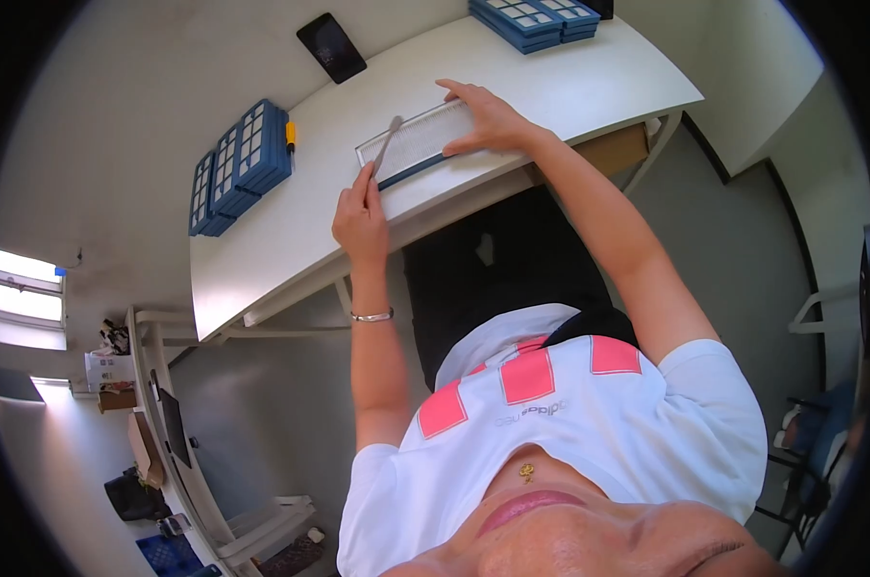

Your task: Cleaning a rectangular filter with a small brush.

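A pleated white filter [424, 137] with a blue frame edge lies pleats up near the front edge of the white table [572, 79]. My right hand [496, 122] spans its right end, thumb at the near side and fingers at the far side. Between the fingers of my left hand [361, 220] is a slim grey brush [384, 150], much like a toothbrush. Its head is over the far left part of the pleats; whether the bristles touch them I cannot tell.
Stacked blue-framed filters [237, 169] stand at the table's left, beside a yellow-handled tool [291, 137]. More blue-framed filters [532, 21] are stacked at the back right. A dark tablet or phone [332, 48] is at the back edge. Below the tabletop shows a cardboard box [615, 150].
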`<state>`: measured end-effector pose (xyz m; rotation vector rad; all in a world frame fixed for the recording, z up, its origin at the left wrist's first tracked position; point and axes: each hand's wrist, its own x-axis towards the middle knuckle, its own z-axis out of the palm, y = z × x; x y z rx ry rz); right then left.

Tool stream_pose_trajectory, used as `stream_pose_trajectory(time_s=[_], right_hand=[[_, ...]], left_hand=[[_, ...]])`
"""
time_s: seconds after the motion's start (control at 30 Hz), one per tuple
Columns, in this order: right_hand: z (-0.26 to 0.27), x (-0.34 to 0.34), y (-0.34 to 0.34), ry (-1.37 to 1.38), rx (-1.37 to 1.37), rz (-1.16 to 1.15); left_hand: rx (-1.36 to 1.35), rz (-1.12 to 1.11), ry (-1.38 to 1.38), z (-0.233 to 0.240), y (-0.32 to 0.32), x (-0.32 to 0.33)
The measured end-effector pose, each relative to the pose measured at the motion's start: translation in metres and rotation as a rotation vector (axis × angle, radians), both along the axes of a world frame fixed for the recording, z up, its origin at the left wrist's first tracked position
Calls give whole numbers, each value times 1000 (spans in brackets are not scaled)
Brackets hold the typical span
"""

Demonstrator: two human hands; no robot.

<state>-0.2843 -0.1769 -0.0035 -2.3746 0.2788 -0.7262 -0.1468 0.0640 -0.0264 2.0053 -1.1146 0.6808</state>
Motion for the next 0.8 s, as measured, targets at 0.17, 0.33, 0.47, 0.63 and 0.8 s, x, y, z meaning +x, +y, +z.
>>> stream_pose_trajectory(time_s=[0.17, 0.33, 0.47, 0.63, 0.8], right_hand=[[0, -2, 1, -2, 40, 9], [5, -1, 6, 44, 13, -9], [1, -4, 10, 144, -51, -9], [-3, 3, 4, 171, -149, -41], [-6, 5, 2, 163, -153, -37]], left_hand=[[208, -199, -82, 34, -51, -13], [449, -203, -85, 44, -63, 13], [654, -139, -53, 65, -35, 38], [646, -117, -73, 54, 30, 91], [526, -105, -11, 38, 74, 83]])
